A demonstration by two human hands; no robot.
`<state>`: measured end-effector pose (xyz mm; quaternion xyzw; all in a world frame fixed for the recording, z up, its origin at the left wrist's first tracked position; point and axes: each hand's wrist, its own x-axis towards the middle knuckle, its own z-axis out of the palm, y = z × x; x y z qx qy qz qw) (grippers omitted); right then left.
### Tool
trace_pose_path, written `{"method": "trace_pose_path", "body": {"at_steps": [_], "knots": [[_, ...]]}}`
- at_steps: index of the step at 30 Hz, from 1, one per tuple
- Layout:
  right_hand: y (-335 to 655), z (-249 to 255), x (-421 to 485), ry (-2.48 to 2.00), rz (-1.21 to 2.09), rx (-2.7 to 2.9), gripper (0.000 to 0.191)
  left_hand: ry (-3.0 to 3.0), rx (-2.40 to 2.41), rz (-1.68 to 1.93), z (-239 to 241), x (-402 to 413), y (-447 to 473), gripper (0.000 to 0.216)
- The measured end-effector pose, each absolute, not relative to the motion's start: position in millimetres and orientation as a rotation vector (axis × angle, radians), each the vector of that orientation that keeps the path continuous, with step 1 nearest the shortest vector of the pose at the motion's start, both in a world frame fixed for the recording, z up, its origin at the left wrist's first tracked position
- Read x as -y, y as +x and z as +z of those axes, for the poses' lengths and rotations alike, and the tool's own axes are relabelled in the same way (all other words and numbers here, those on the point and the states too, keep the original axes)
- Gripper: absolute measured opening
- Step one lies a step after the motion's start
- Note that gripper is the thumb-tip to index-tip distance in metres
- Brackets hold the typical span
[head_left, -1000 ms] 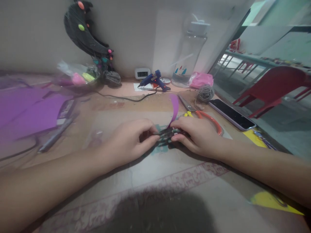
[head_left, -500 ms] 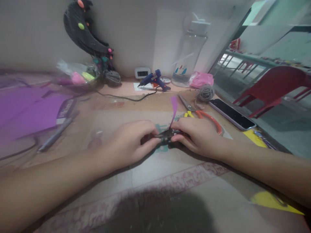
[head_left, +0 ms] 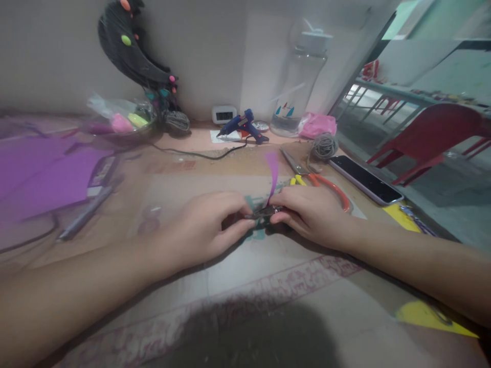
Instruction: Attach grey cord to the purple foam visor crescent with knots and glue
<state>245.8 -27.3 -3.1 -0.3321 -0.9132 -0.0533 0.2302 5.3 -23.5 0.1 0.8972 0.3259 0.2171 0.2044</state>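
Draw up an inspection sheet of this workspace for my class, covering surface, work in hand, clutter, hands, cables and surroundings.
Surface: pale sheet with a purple patterned band, on a brown tabletop.
Work in hand: small dark piece, blurred; purple strip rising behind it, attachment unclear.
Clutter: scissors, glue gun, phone, grey string ball, purple sheets.
Hands: left hand and right hand both pinch the dark piece.
Cables: black cord runs leftward from the glue gun; another dark cord lies at far left.
Surroundings: wall behind; red chair and another table at right.
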Motion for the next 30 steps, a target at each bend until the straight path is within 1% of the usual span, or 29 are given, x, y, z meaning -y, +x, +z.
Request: {"method": "trace_pose_path", "body": {"at_steps": [10, 30], "knots": [[247.4, -1.4, 27.8, -1.011, -0.141, 2.474, 0.031, 2.459, -1.107, 0.685, 2.0, 20.4, 6.1, 0.013], [247.9, -0.5, 26.3, -1.031, -0.134, 2.504, 0.029, 2.678, -0.972, 0.696, 2.3, 21.4, 1.9, 0.014]]}}
